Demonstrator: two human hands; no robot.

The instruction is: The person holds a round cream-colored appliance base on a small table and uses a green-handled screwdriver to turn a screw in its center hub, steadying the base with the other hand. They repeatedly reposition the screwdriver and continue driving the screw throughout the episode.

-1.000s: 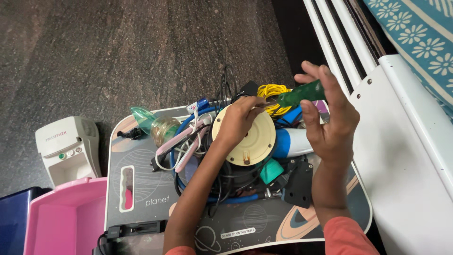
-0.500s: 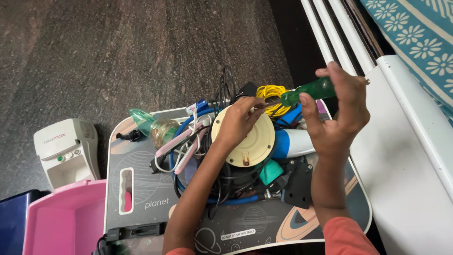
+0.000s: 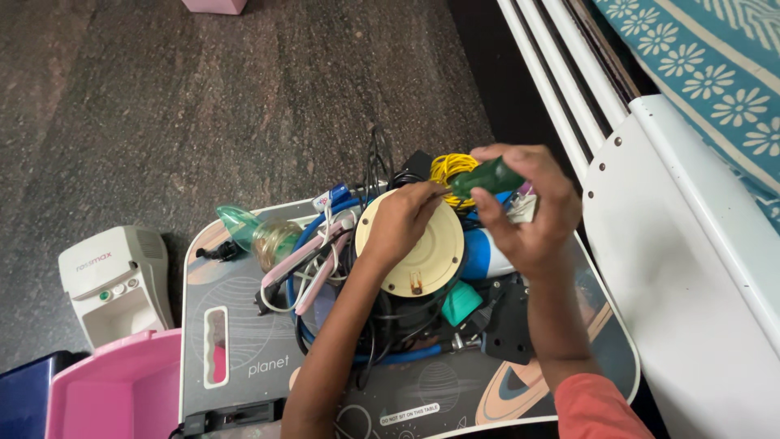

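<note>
Cluttered lap table (image 3: 244, 325), tangled cables (image 3: 382, 333), nebulizer (image 3: 114, 280)

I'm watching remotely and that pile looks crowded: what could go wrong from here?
1. The right hand works a green-handled screwdriver beside the left hand; a slip could jab its fingers.
2. The round cream device sits on tangled cables and might tip.
3. The lap tray is cluttered; pieces could slide off.

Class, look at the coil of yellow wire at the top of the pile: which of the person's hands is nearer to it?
Both are close; the right looks slightly nearer. The right hand, gripping a green-handled tool, sits just right of the yellow wire coil. The left hand rests on the cream disc, just below-left of the coil.
</note>
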